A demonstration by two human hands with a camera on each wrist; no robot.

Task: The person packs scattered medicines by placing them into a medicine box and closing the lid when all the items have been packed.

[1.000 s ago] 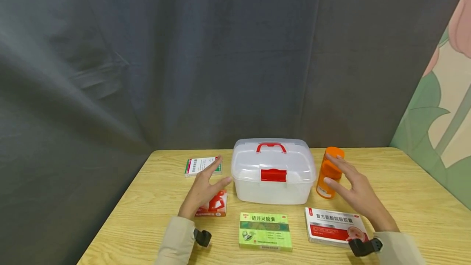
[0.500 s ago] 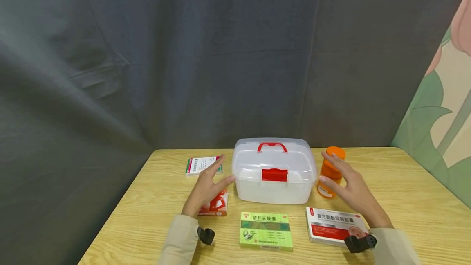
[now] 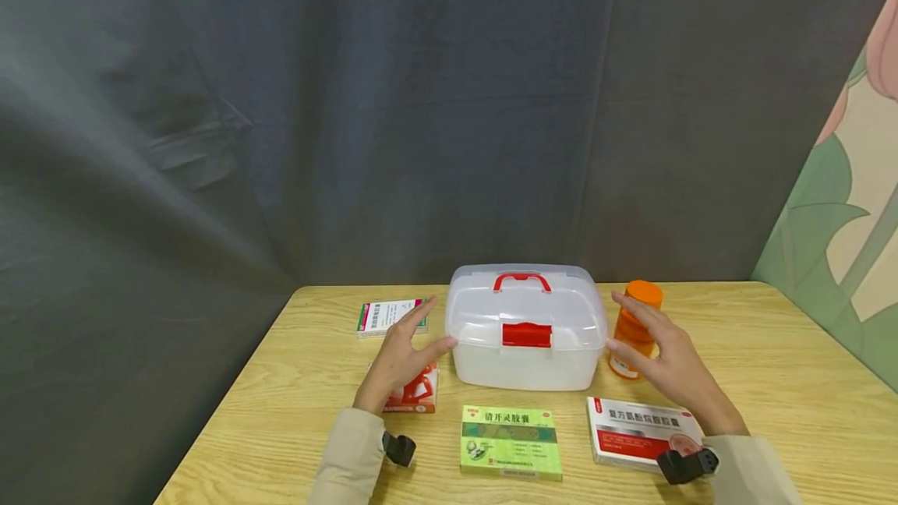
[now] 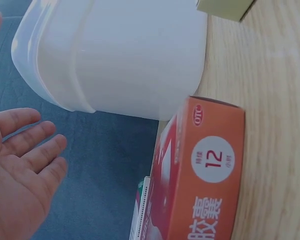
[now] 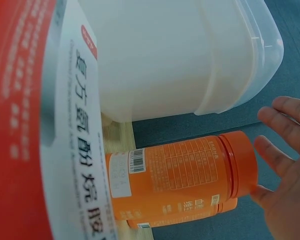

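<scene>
A translucent white plastic case (image 3: 522, 372) with a red handle and red latch stands at the middle back of the table, its lid down. At its left side is my left hand (image 3: 400, 361), fingers extended and thumb tip right at the case's edge. On the opposite side, my right hand (image 3: 669, 361) is spread the same way, its thumb tip by the case's right edge. Neither hand grips anything. Two orange bottles, the nearer bottle (image 5: 185, 170) and the one behind (image 5: 180, 220), stand beyond my right hand, partly covered by it in the head view.
A red medicine box (image 3: 419, 392) lies under the left hand, with a white-and-green box (image 3: 386, 315) behind it. In front of the case lie a green medicine box (image 3: 510, 443) and a white-and-red box (image 3: 634, 431). A grey curtain (image 3: 449, 115) hangs behind the table.
Both hands have moved slightly inward, closer to the case's sides. The view has shifted a little; the case and medicine boxes keep their places on the table.
</scene>
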